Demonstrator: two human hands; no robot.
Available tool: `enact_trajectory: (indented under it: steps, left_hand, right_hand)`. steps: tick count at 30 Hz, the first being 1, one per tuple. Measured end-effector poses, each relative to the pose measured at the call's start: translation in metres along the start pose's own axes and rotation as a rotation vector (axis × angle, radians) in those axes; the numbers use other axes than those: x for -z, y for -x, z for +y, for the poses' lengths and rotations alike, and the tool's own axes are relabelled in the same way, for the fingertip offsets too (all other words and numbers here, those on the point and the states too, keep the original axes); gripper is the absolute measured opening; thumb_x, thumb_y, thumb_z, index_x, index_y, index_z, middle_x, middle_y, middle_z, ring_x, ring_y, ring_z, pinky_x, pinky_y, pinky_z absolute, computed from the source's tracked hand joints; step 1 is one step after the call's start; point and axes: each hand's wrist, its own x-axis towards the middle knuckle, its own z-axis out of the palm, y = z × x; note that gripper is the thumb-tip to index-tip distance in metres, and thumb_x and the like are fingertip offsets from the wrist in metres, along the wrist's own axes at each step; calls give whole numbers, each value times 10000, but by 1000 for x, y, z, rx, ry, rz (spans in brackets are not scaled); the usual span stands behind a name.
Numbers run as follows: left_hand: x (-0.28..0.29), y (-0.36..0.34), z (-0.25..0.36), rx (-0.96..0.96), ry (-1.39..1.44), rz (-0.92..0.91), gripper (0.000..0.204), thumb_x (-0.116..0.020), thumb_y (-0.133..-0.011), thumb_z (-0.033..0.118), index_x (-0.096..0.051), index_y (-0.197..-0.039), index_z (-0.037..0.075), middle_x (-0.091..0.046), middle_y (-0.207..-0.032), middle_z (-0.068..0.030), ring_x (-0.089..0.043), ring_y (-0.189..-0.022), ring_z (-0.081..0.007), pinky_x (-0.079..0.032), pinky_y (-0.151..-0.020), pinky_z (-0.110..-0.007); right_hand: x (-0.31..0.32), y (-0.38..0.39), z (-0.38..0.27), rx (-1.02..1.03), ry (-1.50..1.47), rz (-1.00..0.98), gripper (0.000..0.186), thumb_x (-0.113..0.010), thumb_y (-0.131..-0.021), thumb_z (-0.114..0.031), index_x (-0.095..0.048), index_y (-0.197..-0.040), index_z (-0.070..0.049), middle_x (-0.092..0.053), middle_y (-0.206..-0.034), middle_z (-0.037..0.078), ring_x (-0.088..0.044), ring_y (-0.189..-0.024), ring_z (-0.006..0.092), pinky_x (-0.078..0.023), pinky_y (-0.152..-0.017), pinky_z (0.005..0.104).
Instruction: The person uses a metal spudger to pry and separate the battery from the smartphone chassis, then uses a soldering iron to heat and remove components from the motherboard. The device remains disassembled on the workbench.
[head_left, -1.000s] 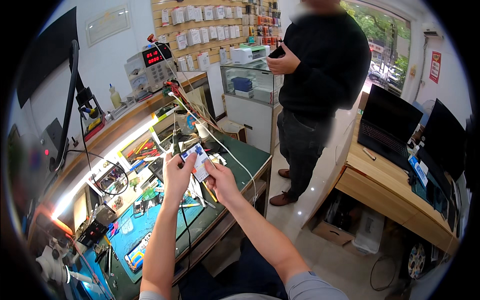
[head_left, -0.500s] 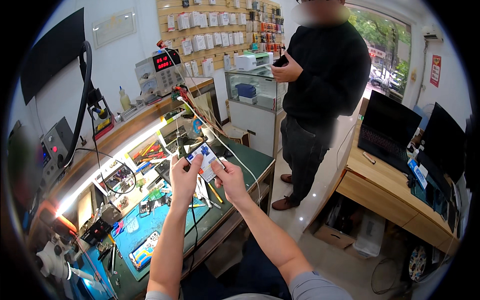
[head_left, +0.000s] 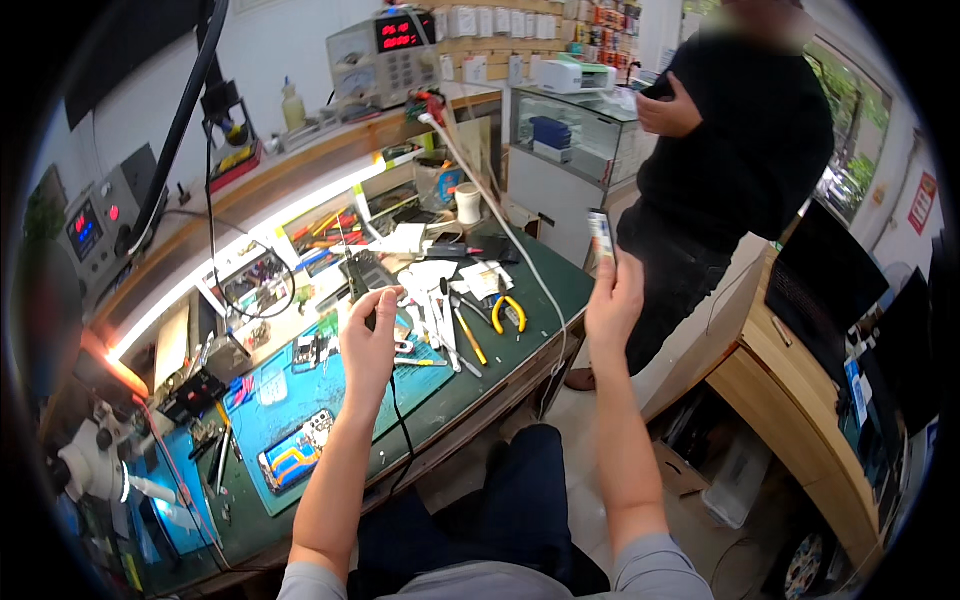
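Observation:
My left hand (head_left: 370,325) is closed around a dark-handled corded tool (head_left: 355,278) with a thin metal tip, upright over the bench; its cable hangs below. My right hand (head_left: 615,295) grips a small printed white package (head_left: 601,232), seen nearly edge-on, beyond the bench's right edge. Below my hands lie a blue mat (head_left: 260,430) with an opened phone (head_left: 297,455), yellow-handled pliers (head_left: 508,315), white tools, paper pieces and a yellow pen (head_left: 470,335) on the green bench (head_left: 530,290).
A person in black (head_left: 730,140) stands ahead right, beside a glass counter (head_left: 565,150) with a printer (head_left: 575,75). A power supply (head_left: 380,65) is on the shelf, a microscope (head_left: 90,460) at left. A wooden desk (head_left: 780,420) with laptop (head_left: 820,280) is at right.
My hands have parted: the package has moved rightward and up in my right hand and turned edge-on, while my left hand keeps the corded tool. The view has shifted.

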Motion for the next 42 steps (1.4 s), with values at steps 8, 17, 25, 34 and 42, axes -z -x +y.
enact_trajectory:
  steps: [8,17,25,34,42]
  left_hand:
    - [12,3,-9,-1,79,-27,308,-607,-1089,292,-757,-1198,46,-549,-760,54,-460,-659,-31,-381,-585,-218]
    - [6,4,-5,28,131,-38,284,-625,-1082,278,-766,-1159,44,-512,-729,70,-408,-663,-22,-311,-578,-232]
    - [3,2,-10,45,131,-57,274,-624,-1081,274,-769,-1161,57,-530,-745,62,-433,-679,-29,-340,-589,-235]
    - [-23,4,-16,116,118,-221,243,-674,-1039,236,-766,-1177,59,-586,-866,-4,-533,-743,-98,-437,-690,-254]
    - [-81,-10,-5,-61,-64,-297,564,-772,-958,418,-678,-1361,36,-508,-1091,-152,-559,-851,-177,-504,-800,-320]
  right_hand:
    - [-31,16,47,19,291,-474,255,-705,-978,-304,-789,-1050,-74,-711,-1026,92,-699,-954,325,-552,-822,428]
    - [-125,-31,71,88,314,-773,324,-787,-884,-231,-749,-1163,-70,-763,-1133,93,-680,-1097,342,-552,-922,446]
    - [-136,-43,106,-84,82,-843,483,-836,-797,-126,-720,-1260,-55,-749,-1179,157,-723,-1001,313,-569,-880,429]
    - [-81,-38,83,-158,8,-340,305,-713,-915,-31,-723,-1220,-27,-742,-1058,132,-700,-819,219,-553,-759,340]
    - [-33,-4,17,-405,-508,-321,256,-698,-990,-45,-711,-1233,32,-720,-1048,36,-642,-916,89,-527,-847,242]
